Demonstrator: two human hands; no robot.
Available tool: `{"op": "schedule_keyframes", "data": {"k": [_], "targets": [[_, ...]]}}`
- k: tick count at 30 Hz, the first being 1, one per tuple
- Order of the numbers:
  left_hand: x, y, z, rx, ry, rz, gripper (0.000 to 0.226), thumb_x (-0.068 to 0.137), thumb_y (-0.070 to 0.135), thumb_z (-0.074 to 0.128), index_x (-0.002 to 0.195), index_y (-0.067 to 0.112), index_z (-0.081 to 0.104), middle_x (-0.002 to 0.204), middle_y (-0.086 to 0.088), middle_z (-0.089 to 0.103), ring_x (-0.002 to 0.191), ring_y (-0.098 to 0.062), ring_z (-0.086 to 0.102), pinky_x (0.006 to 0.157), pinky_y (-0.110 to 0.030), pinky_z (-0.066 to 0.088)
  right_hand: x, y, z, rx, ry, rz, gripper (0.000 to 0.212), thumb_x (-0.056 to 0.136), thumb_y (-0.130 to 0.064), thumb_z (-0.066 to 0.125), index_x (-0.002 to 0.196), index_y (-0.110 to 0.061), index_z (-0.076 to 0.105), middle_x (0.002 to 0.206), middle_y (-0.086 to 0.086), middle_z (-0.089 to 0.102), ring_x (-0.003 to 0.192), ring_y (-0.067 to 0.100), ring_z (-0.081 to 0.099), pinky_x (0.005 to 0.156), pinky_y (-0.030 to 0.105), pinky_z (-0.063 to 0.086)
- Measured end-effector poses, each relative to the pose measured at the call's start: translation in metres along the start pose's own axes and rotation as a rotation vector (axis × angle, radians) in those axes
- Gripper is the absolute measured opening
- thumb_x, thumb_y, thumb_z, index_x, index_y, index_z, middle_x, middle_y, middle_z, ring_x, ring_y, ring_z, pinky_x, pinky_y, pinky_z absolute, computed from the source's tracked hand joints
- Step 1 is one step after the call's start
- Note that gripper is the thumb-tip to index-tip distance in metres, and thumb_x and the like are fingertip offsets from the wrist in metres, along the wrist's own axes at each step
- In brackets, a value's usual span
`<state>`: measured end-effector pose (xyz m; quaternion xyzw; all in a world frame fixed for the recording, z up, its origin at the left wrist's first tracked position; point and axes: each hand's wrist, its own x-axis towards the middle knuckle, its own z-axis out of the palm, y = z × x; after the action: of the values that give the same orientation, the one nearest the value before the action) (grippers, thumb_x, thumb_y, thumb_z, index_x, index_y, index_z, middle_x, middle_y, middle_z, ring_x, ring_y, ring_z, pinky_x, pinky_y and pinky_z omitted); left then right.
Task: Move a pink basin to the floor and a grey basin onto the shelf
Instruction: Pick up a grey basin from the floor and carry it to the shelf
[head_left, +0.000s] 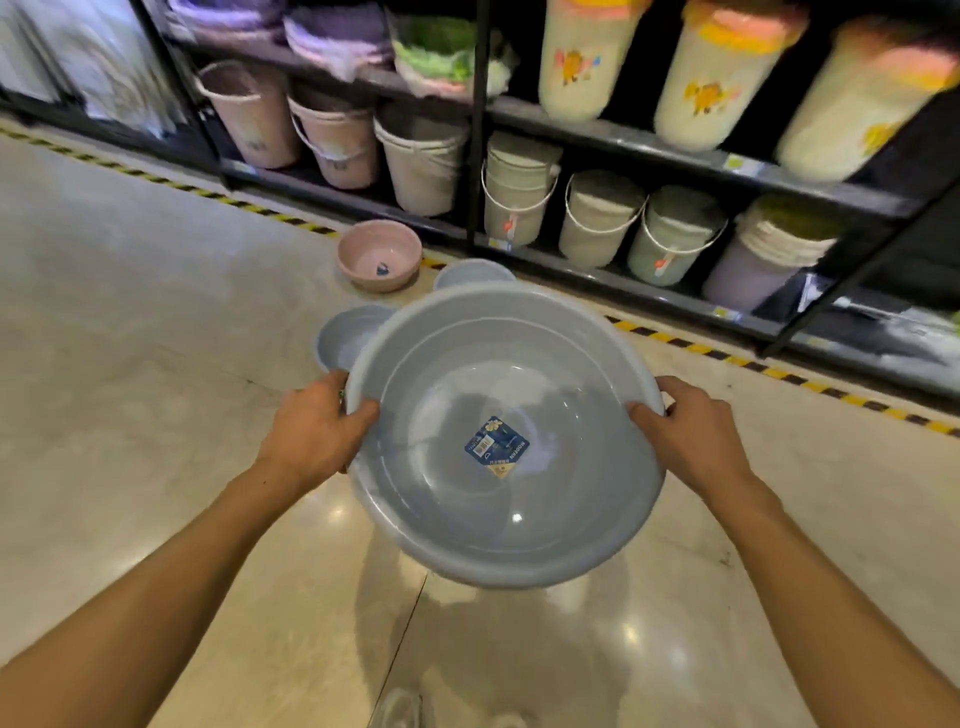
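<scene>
The grey basin (506, 441) is held above the floor (130, 322), at the centre of the head view, mouth up and tilted slightly toward the viewer. A blue label (496, 447) is fixed to its inner base. The left hand (311, 431) grips the rim at 9 o'clock, thumb hooked over the edge into the bowl, fingers curled beneath. The right hand (693, 434) grips the rim at 3 o'clock in the same manner.

The pink basin (379, 254) stands upright on the floor at 11 o'clock from the held basin, apart from it and close to the striped floor tape (779, 371). Two smaller grey basins (348, 338) lie on the floor, partly hidden behind the far rim at 10 and 12 o'clock.

The shelf (691, 161) runs across the view from 11 to 3 o'clock. Its lower tiers are filled with buckets (423, 161) standing side by side. Open floor extends toward 9 o'clock and toward 6 o'clock.
</scene>
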<state>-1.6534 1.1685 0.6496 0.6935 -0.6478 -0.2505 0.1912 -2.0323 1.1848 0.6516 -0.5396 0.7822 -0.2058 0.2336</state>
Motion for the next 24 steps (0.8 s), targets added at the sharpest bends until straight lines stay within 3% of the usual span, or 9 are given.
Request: {"op": "schedule_keyframes", "data": {"k": [4, 7, 9, 14, 17, 20, 24], "targets": [[-0.015, 0.078, -0.120, 0.043, 0.062, -0.022, 0.021, 0.091, 0.030, 0.062, 0.103, 0.013, 0.062, 0.053, 0.005, 0.062, 0.040, -0.010, 0.059, 0.039, -0.021, 0.041, -0.020, -0.090, -0.110, -0.011, 0.023, -0.099, 0.032, 0.085, -0.033, 0.064, 0.114, -0.020, 0.070, 0.099, 0.012, 0.073, 0.091, 0.034, 0.064, 0.073, 0.037, 0.049], [-0.018, 0.110, -0.172, 0.007, 0.128, -0.037, 0.020, 0.088, 0.029, 0.064, 0.100, 0.013, 0.063, 0.058, -0.003, 0.066, 0.038, -0.015, 0.061, 0.036, -0.025, 0.047, -0.024, -0.135, -0.163, 0.018, 0.057, -0.189, 0.030, 0.085, -0.031, 0.064, 0.111, -0.016, 0.071, 0.099, 0.010, 0.073, 0.088, 0.032, 0.064, 0.075, 0.039, 0.051], [-0.025, 0.126, -0.194, -0.051, 0.160, -0.028, 0.017, 0.087, 0.026, 0.065, 0.099, 0.013, 0.062, 0.060, -0.006, 0.066, 0.031, -0.012, 0.059, 0.029, -0.023, 0.043, -0.027, -0.156, -0.187, 0.025, 0.078, -0.215, 0.028, 0.085, -0.031, 0.064, 0.107, -0.015, 0.071, 0.091, 0.007, 0.071, 0.080, 0.027, 0.063, 0.071, 0.038, 0.052], [-0.041, 0.143, -0.222, -0.090, 0.208, -0.056, 0.017, 0.086, 0.023, 0.065, 0.097, 0.010, 0.064, 0.058, -0.009, 0.067, 0.030, -0.015, 0.059, 0.028, -0.024, 0.044, -0.029, -0.184, -0.216, 0.053, 0.076, -0.280, 0.008, 0.084, -0.032, 0.064, 0.086, -0.024, 0.066, 0.078, 0.001, 0.067, 0.080, 0.026, 0.063, 0.061, 0.031, 0.042], [-0.048, 0.149, -0.231, -0.108, 0.222, -0.062, 0.017, 0.085, 0.022, 0.065, 0.096, 0.009, 0.065, 0.057, -0.012, 0.067, 0.030, -0.017, 0.059, 0.032, -0.026, 0.045, -0.028, -0.189, -0.221, 0.058, 0.064, -0.273, 0.011, 0.085, -0.032, 0.064, 0.091, -0.023, 0.066, 0.082, 0.002, 0.066, 0.081, 0.026, 0.063, 0.063, 0.031, 0.041], [-0.053, 0.154, -0.236, -0.127, 0.261, -0.074, 0.015, 0.086, 0.021, 0.065, 0.097, 0.009, 0.065, 0.059, -0.010, 0.066, 0.029, -0.014, 0.057, 0.030, -0.025, 0.044, -0.026, -0.192, -0.222, 0.079, 0.051, -0.275, 0.017, 0.086, -0.033, 0.063, 0.099, -0.025, 0.069, 0.078, -0.006, 0.064, 0.073, 0.015, 0.061, 0.055, 0.028, 0.041], [-0.058, 0.151, -0.237, -0.119, 0.267, -0.095, 0.016, 0.086, 0.021, 0.064, 0.098, 0.010, 0.064, 0.060, -0.009, 0.066, 0.028, -0.012, 0.058, 0.029, -0.022, 0.042, -0.023, -0.195, -0.218, 0.108, 0.037, -0.301, 0.012, 0.084, -0.034, 0.064, 0.094, -0.028, 0.067, 0.076, -0.009, 0.064, 0.074, 0.016, 0.062, 0.053, 0.027, 0.041]]}}
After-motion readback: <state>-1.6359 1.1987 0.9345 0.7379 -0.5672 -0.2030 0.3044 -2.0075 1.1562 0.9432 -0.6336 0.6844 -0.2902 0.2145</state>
